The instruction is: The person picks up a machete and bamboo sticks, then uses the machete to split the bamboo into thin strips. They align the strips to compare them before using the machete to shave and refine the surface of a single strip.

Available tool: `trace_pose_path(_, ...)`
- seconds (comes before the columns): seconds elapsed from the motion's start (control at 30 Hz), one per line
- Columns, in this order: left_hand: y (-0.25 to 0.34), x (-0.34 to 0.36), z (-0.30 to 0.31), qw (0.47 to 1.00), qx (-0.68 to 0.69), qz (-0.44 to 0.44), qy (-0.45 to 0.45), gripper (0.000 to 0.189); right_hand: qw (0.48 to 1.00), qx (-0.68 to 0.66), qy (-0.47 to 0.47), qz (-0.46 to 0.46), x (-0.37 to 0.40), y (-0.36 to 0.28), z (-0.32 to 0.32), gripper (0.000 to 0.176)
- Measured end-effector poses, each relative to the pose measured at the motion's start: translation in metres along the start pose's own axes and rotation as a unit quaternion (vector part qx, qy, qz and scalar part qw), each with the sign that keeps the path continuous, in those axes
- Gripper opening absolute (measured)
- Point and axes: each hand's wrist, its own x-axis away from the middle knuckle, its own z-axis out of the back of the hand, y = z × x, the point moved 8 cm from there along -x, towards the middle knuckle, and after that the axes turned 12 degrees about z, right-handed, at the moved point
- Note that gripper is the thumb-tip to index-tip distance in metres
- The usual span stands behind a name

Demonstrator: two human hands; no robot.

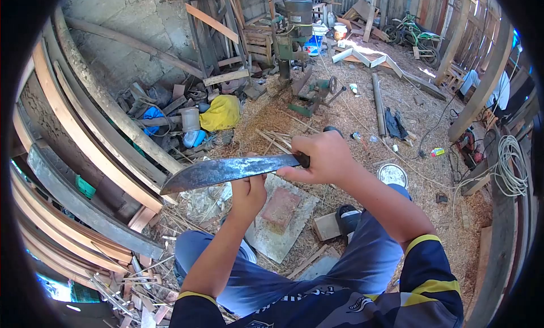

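My right hand (324, 158) is wrapped around the dark handle of a machete (232, 172). The broad, worn blade points left, held roughly level above my lap. Just below and behind the blade is my left hand (248, 193), its fingers curled closed. The blade covers part of those fingers, so whatever they hold cannot be made out. Under my hands, between my knees, a flat grey slab (300, 212) lies on the ground with a reddish square block (280, 208) on it.
Long planks (96, 124) lean along the left side. A green machine with a handwheel (317, 92) stands ahead on sawdust. A yellow sack (221, 112) lies among scraps. To the right are a round tin lid (392, 175), coiled rope (511, 166) and a wooden post (481, 95).
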Motion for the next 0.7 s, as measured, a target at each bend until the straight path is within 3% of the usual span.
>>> trace_pose_path(0.2,-0.0064,-0.0014,0.0022,0.999,0.014,-0.013,0.032,0.016,1.0,0.004,0.003,0.001,0.0003,-0.0008,0.0003,0.066)
trace_pose_path(0.7,0.0022,-0.0005,0.001,0.999,-0.028,-0.04,0.0,0.017,1.0,0.024,-0.004,0.001,0.0014,-0.0001,-0.0009,0.067)
